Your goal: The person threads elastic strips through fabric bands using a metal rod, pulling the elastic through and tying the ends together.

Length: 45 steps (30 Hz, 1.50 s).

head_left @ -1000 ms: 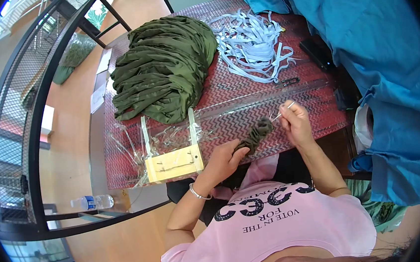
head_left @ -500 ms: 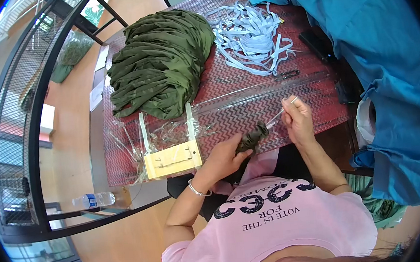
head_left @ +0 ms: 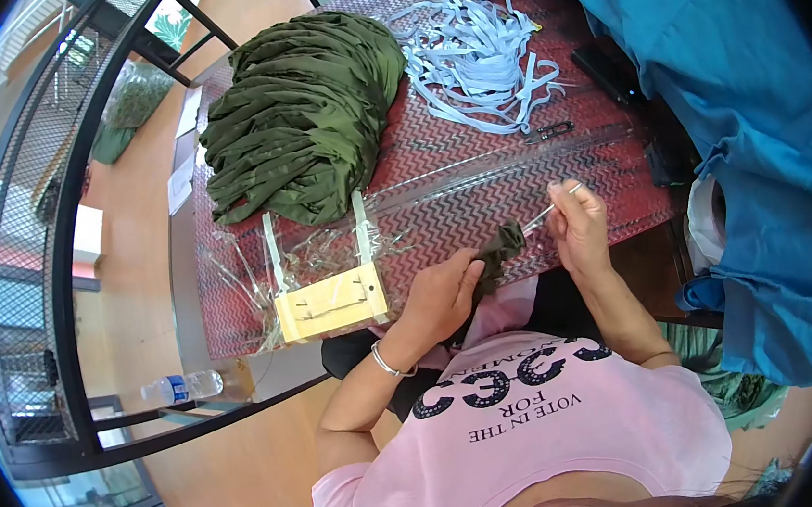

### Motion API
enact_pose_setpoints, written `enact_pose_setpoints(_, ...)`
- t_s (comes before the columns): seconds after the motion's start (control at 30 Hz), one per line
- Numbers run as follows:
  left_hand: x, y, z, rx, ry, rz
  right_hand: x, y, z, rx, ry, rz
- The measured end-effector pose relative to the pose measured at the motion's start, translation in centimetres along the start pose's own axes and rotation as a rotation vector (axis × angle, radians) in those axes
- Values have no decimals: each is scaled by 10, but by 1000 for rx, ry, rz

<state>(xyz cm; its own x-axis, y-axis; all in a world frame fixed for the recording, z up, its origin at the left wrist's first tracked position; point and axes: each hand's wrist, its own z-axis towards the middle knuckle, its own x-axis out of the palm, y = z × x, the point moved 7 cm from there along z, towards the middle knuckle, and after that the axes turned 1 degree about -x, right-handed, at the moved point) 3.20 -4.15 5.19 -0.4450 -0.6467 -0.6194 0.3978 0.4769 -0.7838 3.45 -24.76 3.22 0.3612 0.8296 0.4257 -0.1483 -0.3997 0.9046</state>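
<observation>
Near the table's front edge, my left hand (head_left: 447, 293) is closed around a small bunch of dark green fabric (head_left: 500, 248), gathered into tight folds. A thin, pale, straight rod (head_left: 538, 219) sticks out of the fabric's right end. The fingers of my right hand (head_left: 577, 224) pinch this rod, and a short pale end shows above them. Whether it is metal or something else I cannot make out. How far it runs inside the folds is hidden.
A big heap of green fabric (head_left: 302, 118) lies at the back left, beside tangled light-blue elastic strips (head_left: 476, 64). A yellow block (head_left: 331, 303) with bent wires is taped at the front left edge. Blue cloth (head_left: 733, 128) hangs along the right, near a black device (head_left: 603, 75).
The fabric bunch and my left hand have moved slightly right and up, closer to my right hand. Less rod shows between them. The whole view has shifted a little.
</observation>
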Motion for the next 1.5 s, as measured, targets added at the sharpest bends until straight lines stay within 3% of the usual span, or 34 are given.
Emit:
enact_pose_setpoints(0.1, -2, 6, -5, -121, 35, -170, 3, 16, 2, -197, 23, -178)
enact_pose_setpoints(0.2, 3, 10, -9, -205, 76, -484, 27, 21, -4, -75, 170, -108)
enact_pose_setpoints(0.3, -2, -3, -2, -139, 58, -660, 40, -2, -15, 101, 504, -100)
enact_pose_setpoints(0.33, -4, -8, 1, -106, 38, -669, 42, -3, -18, 145, 508, -137)
enact_pose_setpoints(0.37, -6, -12, 2, -75, 20, -679, 40, -7, -19, 156, 460, -113)
enact_pose_setpoints(0.47, -17, -10, 0, -64, -49, -148, 27, -12, -17, 138, 266, -76)
enact_pose_setpoints(0.57, -10, 17, -13, -158, -3, -78, -5, 17, 4, 9, 15, -10)
enact_pose_setpoints(0.7, -4, 25, -19, -96, 160, -103, 4, 14, -10, 87, 71, -112)
enact_pose_setpoints(0.77, -4, 21, -15, -69, 132, -359, 17, 2, -20, 68, 181, -161)
enact_pose_setpoints(0.83, -7, -2, -4, 26, -35, -410, 25, -2, -23, 126, 186, -128)
enact_pose_setpoints(0.9, -9, -10, -3, 66, -58, -346, 25, 11, -19, 64, 158, -137)
enact_pose_setpoints(0.97, -10, -7, -7, 62, 61, -175, 8, 27, -6, -47, 94, -137)
enact_pose_setpoints(1.03, -9, 3, -14, -69, 148, -216, -4, 47, 4, -121, 76, -79)
enact_pose_setpoints(1.1, -5, 6, -17, -176, 268, -327, 3, 36, -5, -12, 94, -147)
enact_pose_setpoints(1.17, -5, -11, -5, 22, 32, -333, 17, 21, -14, 57, 153, -171)
enact_pose_setpoints(1.23, -7, -21, 3, 93, -47, -361, 24, 16, -15, 61, 176, -137)
enact_pose_setpoints(1.3, -4, -26, 7, 41, 43, -429, 26, 22, -14, 51, 154, -115)
enact_pose_setpoints(1.33, -1, -19, 4, -24, 120, -263, 19, 29, -9, 3, 131, -117)
enact_pose_setpoints(1.43, 0, -10, -9, 98, 126, 43, -11, 63, 7, -158, -7, -10)
enact_pose_setpoints(1.5, 7, -4, -8, -63, 272, -139, -6, 56, 2, -93, 34, -97)
